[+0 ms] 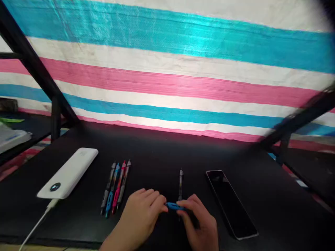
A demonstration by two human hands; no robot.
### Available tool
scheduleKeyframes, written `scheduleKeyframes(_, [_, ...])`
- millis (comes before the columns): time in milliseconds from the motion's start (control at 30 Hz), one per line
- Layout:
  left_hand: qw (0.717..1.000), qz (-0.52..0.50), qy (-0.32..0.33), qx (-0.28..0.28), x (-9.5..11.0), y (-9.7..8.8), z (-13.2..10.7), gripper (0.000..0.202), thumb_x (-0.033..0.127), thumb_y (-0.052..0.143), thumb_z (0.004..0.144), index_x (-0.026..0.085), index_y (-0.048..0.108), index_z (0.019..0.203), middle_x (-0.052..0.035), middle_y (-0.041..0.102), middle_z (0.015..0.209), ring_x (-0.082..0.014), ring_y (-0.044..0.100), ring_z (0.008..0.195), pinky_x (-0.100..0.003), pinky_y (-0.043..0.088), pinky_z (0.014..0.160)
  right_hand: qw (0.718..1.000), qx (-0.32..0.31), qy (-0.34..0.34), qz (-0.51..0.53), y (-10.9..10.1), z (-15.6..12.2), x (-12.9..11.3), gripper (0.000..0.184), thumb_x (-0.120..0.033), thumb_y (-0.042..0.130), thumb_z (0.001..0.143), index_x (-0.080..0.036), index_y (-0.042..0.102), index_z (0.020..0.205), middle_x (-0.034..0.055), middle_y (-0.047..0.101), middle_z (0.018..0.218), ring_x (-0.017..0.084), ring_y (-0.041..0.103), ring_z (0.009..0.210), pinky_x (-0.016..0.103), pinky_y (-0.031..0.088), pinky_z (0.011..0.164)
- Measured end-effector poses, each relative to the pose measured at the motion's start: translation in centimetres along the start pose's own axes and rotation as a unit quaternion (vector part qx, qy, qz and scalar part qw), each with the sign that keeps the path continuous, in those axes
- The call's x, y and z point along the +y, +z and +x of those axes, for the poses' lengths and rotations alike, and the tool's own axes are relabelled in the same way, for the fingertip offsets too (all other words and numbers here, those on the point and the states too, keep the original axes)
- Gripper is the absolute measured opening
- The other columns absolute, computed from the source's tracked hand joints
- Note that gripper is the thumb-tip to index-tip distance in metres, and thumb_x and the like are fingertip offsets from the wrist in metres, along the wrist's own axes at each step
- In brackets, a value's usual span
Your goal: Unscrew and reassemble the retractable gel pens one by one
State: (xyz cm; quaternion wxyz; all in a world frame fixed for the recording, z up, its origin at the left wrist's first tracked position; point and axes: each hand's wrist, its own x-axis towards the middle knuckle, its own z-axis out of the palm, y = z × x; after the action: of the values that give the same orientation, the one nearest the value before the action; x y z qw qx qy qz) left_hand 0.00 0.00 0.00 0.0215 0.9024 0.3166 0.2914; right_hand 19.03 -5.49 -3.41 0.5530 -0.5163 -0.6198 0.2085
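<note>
Near the front of the black table, my left hand [145,214] and my right hand [199,221] hold a blue pen part [172,206] between them, lying crosswise. The fingers of my left hand are closed round its left end, which they hide. My right thumb and fingertips pinch the other end. Behind my right fingers lies a grey and black pen [180,183], pointing away from me and partly covered. To the left of my left hand, several pens [116,188] lie side by side in black, blue, red and grey.
A white power bank [70,174] with a white cable [36,226] lies at the left. A dark smartphone [230,205] rests at the right of the black table [157,150]. Striped sheeting [170,83] hangs behind, between dark frame bars [39,66].
</note>
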Motion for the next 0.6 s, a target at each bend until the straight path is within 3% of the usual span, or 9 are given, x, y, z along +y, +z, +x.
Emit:
scheduleKeyframes(167, [0.99,-0.091,-0.088,0.058,-0.5,-0.4,-0.5,0.016,0.019,0.054,0.101,0.019,0.064,0.113,-0.007,0.074,0.093,-0.0228,0.071,0.08,-0.033,0.056,0.072,0.995,0.039,0.094,-0.01,-0.2,0.1,-0.7,0.01,-0.033,0.066,0.094,-0.025,0.073,0.091,-0.0005,0.066,0.07,0.017,0.064,0.06,0.023,0.051,0.057])
scheduleKeyframes(267, [0.956,-0.212,-0.171,0.107,-0.5,-0.5,-0.9,0.019,0.011,0.061,0.094,0.024,0.068,0.107,-0.0044,0.073,0.097,-0.0187,0.071,0.089,-0.025,0.055,0.08,0.991,0.026,0.128,-0.005,-0.5,0.6,-1.3,0.023,-0.037,0.061,0.097,-0.023,0.068,0.08,-0.0021,0.059,0.062,0.015,0.059,0.055,0.022,0.047,0.053])
scheduleKeyframes(367, [0.892,-0.335,-0.278,0.119,-0.1,-0.4,-1.3,0.013,0.016,0.067,0.089,0.027,0.072,0.094,-0.0002,0.074,0.09,-0.0164,0.072,0.083,-0.02,0.054,0.075,0.991,0.015,0.13,-0.007,-0.6,0.9,-1.7,0.034,-0.038,0.057,0.098,-0.022,0.062,0.068,-0.0024,0.055,0.061,0.014,0.055,0.051,0.022,0.043,0.051])
scheduleKeyframes(433, [0.828,-0.401,-0.373,0.123,0.5,-0.1,-1.6,0.006,0.024,0.071,0.086,0.027,0.074,0.09,0.0014,0.074,0.083,-0.0152,0.071,0.075,-0.018,0.053,0.068,0.991,0.009,0.133,-0.003,-0.5,0.8,-1.7,0.034,-0.038,0.057,0.098,-0.022,0.062,0.069,-0.0024,0.056,0.061,0.014,0.055,0.051,0.022,0.043,0.052])
scheduleKeyframes(533, [0.739,-0.45,-0.477,0.155,1.4,0.5,-1.8,0.012,0.034,0.077,0.081,0.027,0.075,0.09,0.0026,0.072,0.075,-0.0141,0.067,0.068,-0.017,0.05,0.065,0.991,0.011,0.131,0.002,-0.4,0.5,-1.3,0.02,-0.037,0.063,0.094,-0.023,0.068,0.081,-0.0006,0.063,0.068,0.017,0.061,0.06,0.024,0.048,0.059])
scheduleKeyframes(600, [0.711,-0.454,-0.504,0.186,1.8,0.8,-1.9,0.018,0.037,0.079,0.078,0.025,0.075,0.091,0.0019,0.073,0.076,-0.0151,0.067,0.071,-0.017,0.051,0.068,0.991,0.023,0.133,0.004,-0.4,0.3,-1.1,0.016,-0.039,0.067,0.092,-0.024,0.07,0.097,0.002,0.07,0.081,0.02,0.066,0.072,0.026,0.05,0.067])
